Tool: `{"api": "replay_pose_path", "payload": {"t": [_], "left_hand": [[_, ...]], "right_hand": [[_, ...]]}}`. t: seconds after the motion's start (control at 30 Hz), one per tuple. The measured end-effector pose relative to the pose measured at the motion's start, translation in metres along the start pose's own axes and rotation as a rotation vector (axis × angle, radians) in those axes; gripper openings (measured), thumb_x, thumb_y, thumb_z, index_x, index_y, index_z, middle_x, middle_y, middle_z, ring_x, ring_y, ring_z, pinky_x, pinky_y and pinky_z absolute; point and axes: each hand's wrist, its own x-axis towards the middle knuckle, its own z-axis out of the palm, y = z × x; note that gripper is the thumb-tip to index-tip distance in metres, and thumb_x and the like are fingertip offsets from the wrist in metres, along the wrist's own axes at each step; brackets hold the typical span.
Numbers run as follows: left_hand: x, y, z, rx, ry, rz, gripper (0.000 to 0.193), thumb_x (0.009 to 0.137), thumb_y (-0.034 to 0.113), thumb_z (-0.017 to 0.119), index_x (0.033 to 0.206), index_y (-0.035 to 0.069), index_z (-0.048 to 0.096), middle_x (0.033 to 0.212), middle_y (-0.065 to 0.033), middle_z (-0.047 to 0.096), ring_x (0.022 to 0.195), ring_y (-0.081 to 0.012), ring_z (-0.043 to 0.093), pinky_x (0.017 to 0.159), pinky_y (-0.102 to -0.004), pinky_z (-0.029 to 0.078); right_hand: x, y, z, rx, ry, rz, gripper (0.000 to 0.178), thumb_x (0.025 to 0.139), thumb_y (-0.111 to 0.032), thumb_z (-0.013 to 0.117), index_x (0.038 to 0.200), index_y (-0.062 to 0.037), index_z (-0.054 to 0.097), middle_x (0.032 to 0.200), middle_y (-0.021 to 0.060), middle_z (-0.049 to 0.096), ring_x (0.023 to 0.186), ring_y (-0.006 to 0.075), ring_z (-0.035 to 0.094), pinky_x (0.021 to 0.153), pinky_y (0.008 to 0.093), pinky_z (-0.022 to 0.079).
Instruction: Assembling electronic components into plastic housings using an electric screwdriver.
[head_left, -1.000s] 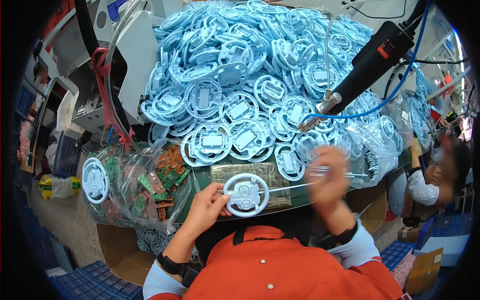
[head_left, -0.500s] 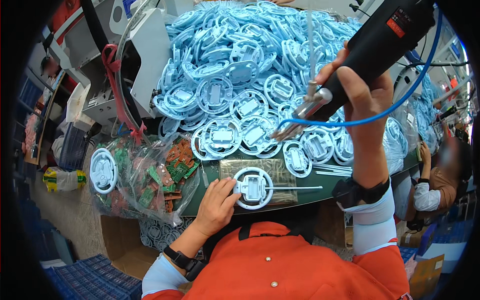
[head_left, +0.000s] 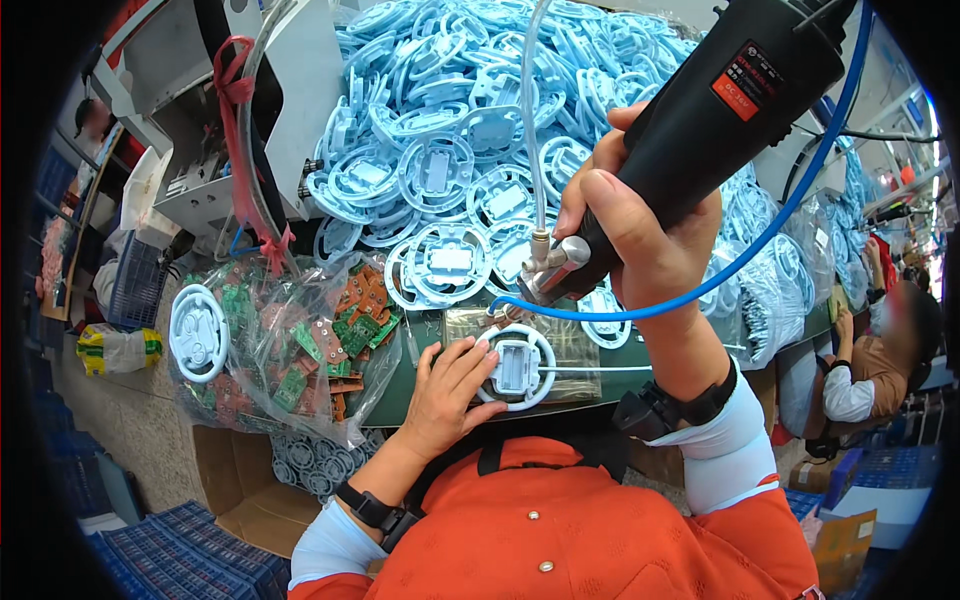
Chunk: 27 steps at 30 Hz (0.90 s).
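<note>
A light blue plastic steering-wheel part (head_left: 516, 368) lies near the front edge of the table, with a rectangular box at its centre. My left hand (head_left: 445, 392) grips its left rim, fingertips at the upper left and thumb at the lower left. From its right side a thin pale rod (head_left: 600, 369) sticks out. Wrapped in my right hand (head_left: 655, 225) is a black electric screwdriver (head_left: 710, 110), tilted, with its metal head just above the top of the wheel part. Whether its tip touches the part I cannot tell. A brownish flat pad (head_left: 578, 385) lies under the part.
A big heap of light blue wheel parts (head_left: 435, 175) fills the back. On the left are a clear bag of green and brown circuit boards (head_left: 290, 350), a lone wheel piece (head_left: 198, 333) and a grey-white machine (head_left: 290, 110). A blue hose (head_left: 770, 245) loops beside my right arm. A co-worker (head_left: 880, 370) sits at right.
My right hand has brought the screwdriver down and left, so its head is now over the wheel part's top. The part has shifted slightly right, and my left hand's fingers have spread along its rim.
</note>
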Motion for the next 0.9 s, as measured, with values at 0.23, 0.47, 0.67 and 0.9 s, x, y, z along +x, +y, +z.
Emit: {"api": "replay_pose_path", "payload": {"t": [0.23, 0.47, 0.67, 0.9], "left_hand": [[0.0, 0.001, 0.0, -0.015, 0.023, -0.021, 0.076, 0.066, 0.027, 0.086, 0.133, 0.009, 0.056, 0.138, -0.0081, 0.056, 0.13, -0.03, 0.049, 0.107, -0.0527, 0.03], [-0.007, 0.001, 0.007, -0.062, 0.095, -0.098, 0.097, 0.07, 0.033, 0.085, 0.147, 0.004, 0.034, 0.139, -0.0073, 0.056, 0.132, -0.0297, 0.047, 0.108, -0.0559, 0.028], [-0.004, -0.003, 0.015, -0.016, 0.132, -0.117, 0.115, 0.07, 0.04, 0.086, 0.151, -0.002, 0.017, 0.135, -0.0115, 0.059, 0.128, -0.0307, 0.051, 0.109, -0.0558, 0.026], [-0.002, -0.007, 0.022, -0.015, 0.154, -0.126, 0.118, 0.066, 0.042, 0.088, 0.153, 0.0, 0.019, 0.139, -0.0182, 0.053, 0.128, -0.0309, 0.051, 0.108, -0.057, 0.026]], "right_hand": [[-0.006, 0.01, 0.004, -0.02, 0.035, 0.02, 0.04, 0.083, 0.001, 0.062, 0.12, 0.0019, 0.046, 0.079, 0.0075, 0.053, 0.063, 0.0187, 0.062, 0.061, 0.0327, 0.052], [-0.003, 0.002, 0.012, -0.041, 0.038, 0.026, 0.039, 0.086, -0.002, 0.06, 0.121, 0.0042, 0.046, 0.079, 0.007, 0.057, 0.063, 0.0161, 0.062, 0.062, 0.0306, 0.052], [-0.001, -0.043, 0.012, 0.001, 0.004, -0.07, 0.042, 0.086, -0.002, 0.056, 0.126, 0.0049, 0.043, 0.08, 0.0109, 0.054, 0.062, 0.02, 0.062, 0.059, 0.0334, 0.054], [-0.022, -0.017, 0.035, -0.023, -0.02, -0.002, 0.045, 0.085, 0.001, 0.063, 0.126, 0.0019, 0.044, 0.08, 0.0077, 0.055, 0.064, 0.019, 0.063, 0.06, 0.0315, 0.052]]}}
